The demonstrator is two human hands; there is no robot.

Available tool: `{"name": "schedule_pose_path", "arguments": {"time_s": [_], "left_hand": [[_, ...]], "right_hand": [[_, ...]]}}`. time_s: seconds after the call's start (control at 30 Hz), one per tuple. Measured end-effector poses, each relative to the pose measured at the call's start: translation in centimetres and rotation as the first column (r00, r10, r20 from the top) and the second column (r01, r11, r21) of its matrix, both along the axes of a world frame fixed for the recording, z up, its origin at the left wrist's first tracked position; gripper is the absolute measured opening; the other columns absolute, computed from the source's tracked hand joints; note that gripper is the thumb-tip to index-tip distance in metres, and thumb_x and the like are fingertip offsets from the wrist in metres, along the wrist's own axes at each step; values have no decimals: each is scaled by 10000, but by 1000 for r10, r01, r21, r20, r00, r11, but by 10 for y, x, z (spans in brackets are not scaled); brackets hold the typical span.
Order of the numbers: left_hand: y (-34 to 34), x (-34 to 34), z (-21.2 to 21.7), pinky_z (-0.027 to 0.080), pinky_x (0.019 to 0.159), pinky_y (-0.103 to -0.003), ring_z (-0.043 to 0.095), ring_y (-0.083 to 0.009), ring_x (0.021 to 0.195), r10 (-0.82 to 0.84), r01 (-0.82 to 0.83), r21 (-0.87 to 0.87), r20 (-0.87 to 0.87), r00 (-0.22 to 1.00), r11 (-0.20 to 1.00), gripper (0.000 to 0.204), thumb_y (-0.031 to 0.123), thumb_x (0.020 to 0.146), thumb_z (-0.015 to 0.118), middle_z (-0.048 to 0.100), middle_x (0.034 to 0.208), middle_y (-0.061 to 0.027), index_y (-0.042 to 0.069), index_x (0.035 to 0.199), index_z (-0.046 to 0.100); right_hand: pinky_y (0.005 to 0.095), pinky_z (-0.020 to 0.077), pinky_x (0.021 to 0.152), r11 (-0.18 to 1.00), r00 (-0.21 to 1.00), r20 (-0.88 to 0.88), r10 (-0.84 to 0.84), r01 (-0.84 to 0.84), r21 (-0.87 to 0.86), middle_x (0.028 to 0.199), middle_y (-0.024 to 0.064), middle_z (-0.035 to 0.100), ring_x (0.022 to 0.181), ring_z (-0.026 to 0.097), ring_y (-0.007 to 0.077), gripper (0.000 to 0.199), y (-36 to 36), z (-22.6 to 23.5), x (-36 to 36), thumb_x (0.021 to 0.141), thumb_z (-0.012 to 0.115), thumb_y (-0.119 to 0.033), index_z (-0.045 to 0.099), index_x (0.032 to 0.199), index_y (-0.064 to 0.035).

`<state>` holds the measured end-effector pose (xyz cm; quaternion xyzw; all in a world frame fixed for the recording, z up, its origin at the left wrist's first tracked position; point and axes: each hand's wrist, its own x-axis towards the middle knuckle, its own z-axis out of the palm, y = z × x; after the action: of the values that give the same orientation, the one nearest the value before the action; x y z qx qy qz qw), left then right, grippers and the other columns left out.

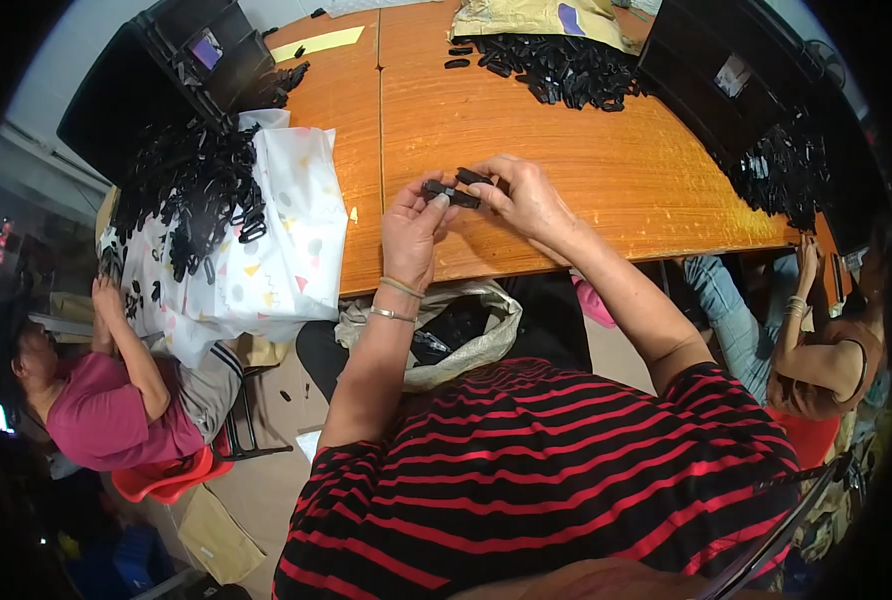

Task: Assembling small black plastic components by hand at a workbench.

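Black plastic clip (452,193) lengthwise left-right, between hands

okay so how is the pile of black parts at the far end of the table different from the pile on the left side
The far pile lies straight on the bare wooden table, next to a tan bag; the left pile sits on a white patterned sheet. The far pile is a low, dense strip, while the left pile spreads wider and looser, with single loops strayed onto the sheet. Both are small black plastic parts, like the pieces held in the left hand and right hand.
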<state>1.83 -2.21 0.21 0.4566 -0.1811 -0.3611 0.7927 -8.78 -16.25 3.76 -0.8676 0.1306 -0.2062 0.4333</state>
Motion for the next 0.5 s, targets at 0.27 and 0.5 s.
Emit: {"name": "schedule_pose_path", "arguments": {"time_s": [0.27,0.5], "left_hand": [[-6,-3,-4,537,783,-247,610,-129,934,84,-79,-45,131,988,996,314,-26,888,579,615,1085,-77,4,1199,546],[1,-11,-3,507,830,-240,596,-138,985,118,-113,-43,153,981,993,345,-35,893,561,601,1130,-93,-22,1234,512]], "right_hand": [[374,498,651,951,976,216,19,49,-305,840,165,620,739,615,316,238,15,-1,4,798,681,-78,669,1027,-16],[387,505,643,933,971,239,-35,117,-341,830,157,618,746,617,336,274,24,-7,2,761,690,-60,681,1035,-62]]}}
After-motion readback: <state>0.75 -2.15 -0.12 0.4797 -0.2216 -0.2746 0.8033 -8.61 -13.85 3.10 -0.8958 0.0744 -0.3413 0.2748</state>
